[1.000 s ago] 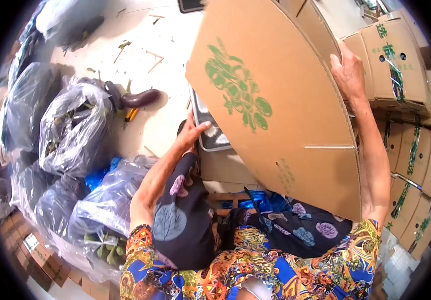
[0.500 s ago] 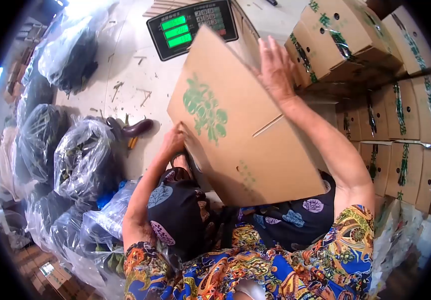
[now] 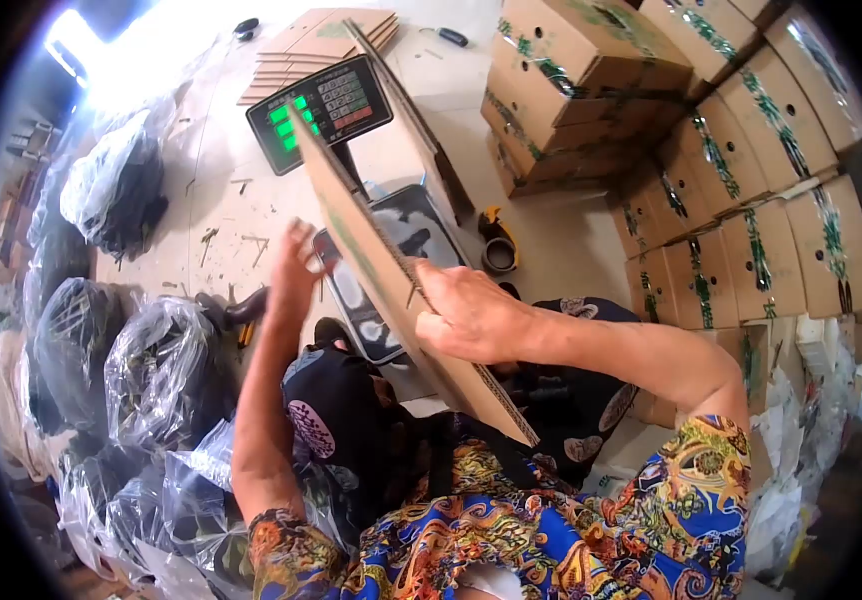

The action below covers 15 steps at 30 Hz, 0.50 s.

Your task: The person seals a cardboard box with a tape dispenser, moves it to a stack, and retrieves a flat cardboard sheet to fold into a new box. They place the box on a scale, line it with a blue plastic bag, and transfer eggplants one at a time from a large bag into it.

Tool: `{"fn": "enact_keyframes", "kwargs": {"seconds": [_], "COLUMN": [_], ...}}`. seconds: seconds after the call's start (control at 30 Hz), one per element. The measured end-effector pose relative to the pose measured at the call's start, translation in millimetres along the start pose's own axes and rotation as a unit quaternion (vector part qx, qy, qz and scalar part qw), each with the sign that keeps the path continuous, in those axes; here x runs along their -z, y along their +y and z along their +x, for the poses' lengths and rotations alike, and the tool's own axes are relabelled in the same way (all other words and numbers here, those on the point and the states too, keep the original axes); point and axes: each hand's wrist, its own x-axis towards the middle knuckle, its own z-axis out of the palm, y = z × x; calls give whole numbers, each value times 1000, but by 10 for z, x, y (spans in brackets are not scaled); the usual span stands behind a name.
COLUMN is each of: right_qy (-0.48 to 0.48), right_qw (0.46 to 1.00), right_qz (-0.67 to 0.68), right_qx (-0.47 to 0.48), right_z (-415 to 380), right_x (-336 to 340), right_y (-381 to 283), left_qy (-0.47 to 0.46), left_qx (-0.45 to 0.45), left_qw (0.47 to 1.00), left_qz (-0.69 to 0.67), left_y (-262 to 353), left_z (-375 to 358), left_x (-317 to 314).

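A flattened cardboard carton [image 3: 391, 300] with green print stands nearly on edge between my knees, leaning over a scale platform [image 3: 351, 310]. My right hand [image 3: 466, 312] is closed around its right-hand edge. To the left of the carton, my left hand [image 3: 299, 268] is raised with its fingers apart, holding nothing. Beyond the carton is the scale's display [image 3: 321, 112], with green lit digits and a keypad. A second flat cardboard piece [image 3: 416, 115] stands on edge to the right of the display.
Filled clear plastic bags [image 3: 166, 370] line the left side, with dark eggplants [image 3: 241, 312] beside them. Taped cartons [image 3: 591, 60] are stacked at right. A tape dispenser [image 3: 498, 242] lies right of the scale. Flat cardboard sheets [image 3: 321, 40] are piled at the back.
The carton has turned from showing its broad face to nearly edge-on. My left hand has let go of it. My right hand has come down and closed on its edge. The view has shifted.
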Motion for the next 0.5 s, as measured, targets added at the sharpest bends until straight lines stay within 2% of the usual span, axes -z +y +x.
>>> {"fn": "enact_keyframes", "kwargs": {"seconds": [0.03,0.13,0.23,0.27,0.37,0.4,0.5], "right_qy": [8,23,-30,55,73,86,2], "right_qw": [1000,996,999,993,983,984,987], "right_qz": [-13,-63,-22,-6,136,120,157], "right_qx": [17,54,6,103,97,102,25], "right_z": [-3,52,181,207,126,157,111], "right_x": [26,33,-26,-88,-76,-67,2], "right_y": [-76,-277,-113,-54,79,156,59], "left_qy": [1,18,76,45,38,31,-35], "left_qx": [-70,-195,-142,-139,-117,-106,-111], "left_qw": [998,970,953,962,978,980,984], "left_qz": [3,142,258,229,166,163,132], "left_y": [281,1056,1065,1034,1044,1102,1130], "left_z": [-49,-363,-197,-209,-244,-263,-261], "left_x": [-115,-720,-765,-726,-713,-728,-545]}}
